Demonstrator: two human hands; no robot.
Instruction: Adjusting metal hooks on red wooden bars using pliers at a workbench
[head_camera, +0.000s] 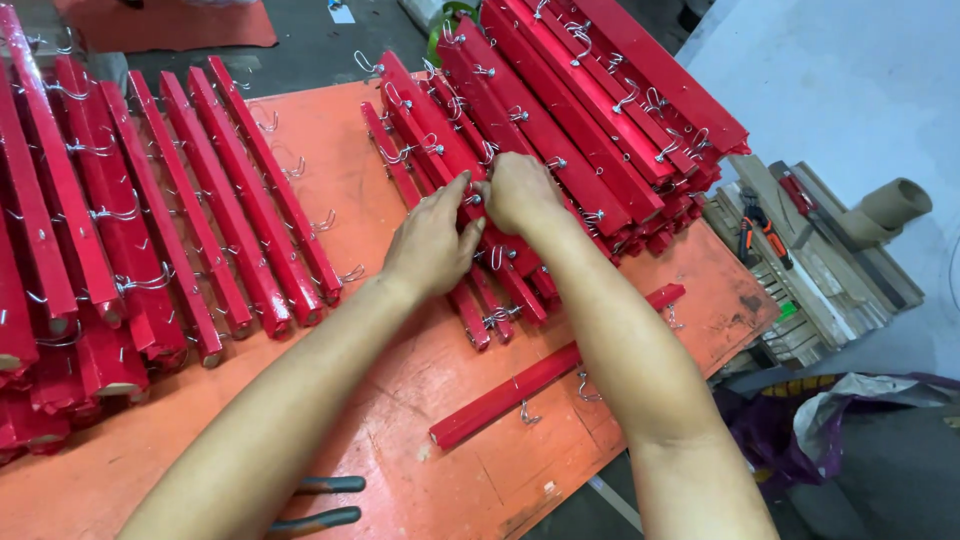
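Left hand (432, 243) and right hand (517, 190) together at centre, just above the middle of the orange board (340, 150), fingertips meeting over a small metal hook (474, 197). Left hand flat, palm down, fingers stretched toward 1 o'clock and resting on a red bar (455, 170) of the middle stack. Right hand curled, thumb and fingers pinched on the hook; how firmly, cannot tell, knuckles in the way. The bar itself lying aslant from 11 to 5 o'clock, touching its neighbours on both sides.

At 1 o'clock, a tall stack of bars (600, 90), hooks poking out along the edges. At 9 o'clock, a row of bars (150, 220) side by side, also hooked. At 5 o'clock, one loose bar (545, 378) lying alone on the board, two hooks beside it. At 6 o'clock, pliers handles (320, 503) at the board's near edge. At 3 o'clock, off the board, wooden slats (800, 290) with orange pliers (758, 235) on top and a cardboard tube (890, 205).
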